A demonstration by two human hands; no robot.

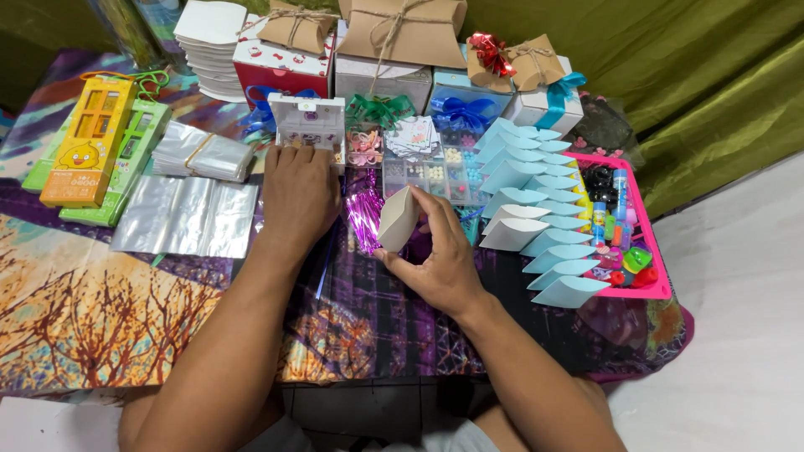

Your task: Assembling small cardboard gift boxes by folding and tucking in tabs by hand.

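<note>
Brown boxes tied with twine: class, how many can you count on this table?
3. The left box, the big centre box and the small right box all sit on other boxes at the back. More may be hidden beyond the picture's top edge.

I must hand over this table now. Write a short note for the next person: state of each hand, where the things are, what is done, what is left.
Left hand: lies flat, fingertips at the small white case with open lid; holds nothing.
Right hand: grips one white pillow box, held above the cloth.
Things: clear bead organizer behind the right hand; purple foil shreds between the hands; clear bags at left; pink tray of small toys at right.
Done: a row of folded light-blue pillow boxes beside the tray.
Left: the held box looks unfilled; I cannot see inside it.
</note>
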